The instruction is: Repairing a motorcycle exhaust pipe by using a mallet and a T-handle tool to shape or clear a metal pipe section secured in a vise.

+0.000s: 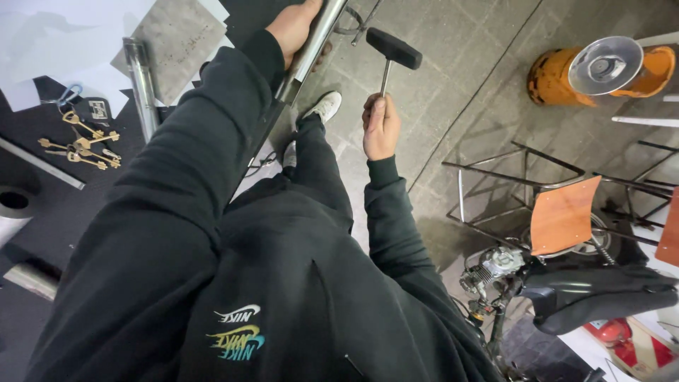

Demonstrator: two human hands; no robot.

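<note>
My left hand (293, 30) is at the top of the view, wrapped around a shiny metal tube (313, 44) that runs diagonally from the top edge down toward my body. My right hand (380, 127) grips the thin metal handle of a hammer (391, 51), whose black head is raised just right of the tube and apart from it. Both arms are in dark sleeves. Below the hands I see my dark trousers and white shoe (324, 107) on the paved floor.
A dark workbench (42, 198) at left carries a bunch of brass keys (79, 141), a metal rod (141, 86) and a grey plate (175, 39). An orange gas cylinder (559, 76), a metal chair frame (523, 191) with an orange seat and a small motorbike (566, 290) stand at right.
</note>
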